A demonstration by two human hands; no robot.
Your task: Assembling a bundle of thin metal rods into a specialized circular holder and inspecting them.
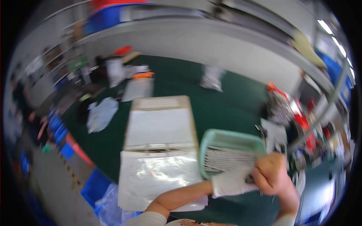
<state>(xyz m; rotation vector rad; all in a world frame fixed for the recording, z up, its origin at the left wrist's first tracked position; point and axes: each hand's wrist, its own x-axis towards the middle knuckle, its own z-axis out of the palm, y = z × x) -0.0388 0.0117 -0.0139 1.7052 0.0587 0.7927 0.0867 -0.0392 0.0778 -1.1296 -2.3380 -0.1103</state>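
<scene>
My left hand (pixel 234 182) wears a white glove and reaches across to the right, over the near edge of a pale green plastic basket (pixel 208 137). Its fingers are hidden behind my right hand (pixel 272 173). Bare and closed, the right hand is pressed against the glove's finger end; what it grips there is hidden. A small dark spot shows between the two hands, too blurred to name. Inside the basket lie several thin, light-coloured strips (pixel 226 159) in rows.
Left of the basket an open binder (pixel 160 128) holds sheets in clear sleeves. Clear bags (pixel 213 78) lie on the green table (pixel 235 98), with cluttered tools and packages (pixel 279 107) at right. Blue bins (pixel 94 187) line the left edge; a shelf (pixel 181 19) runs above.
</scene>
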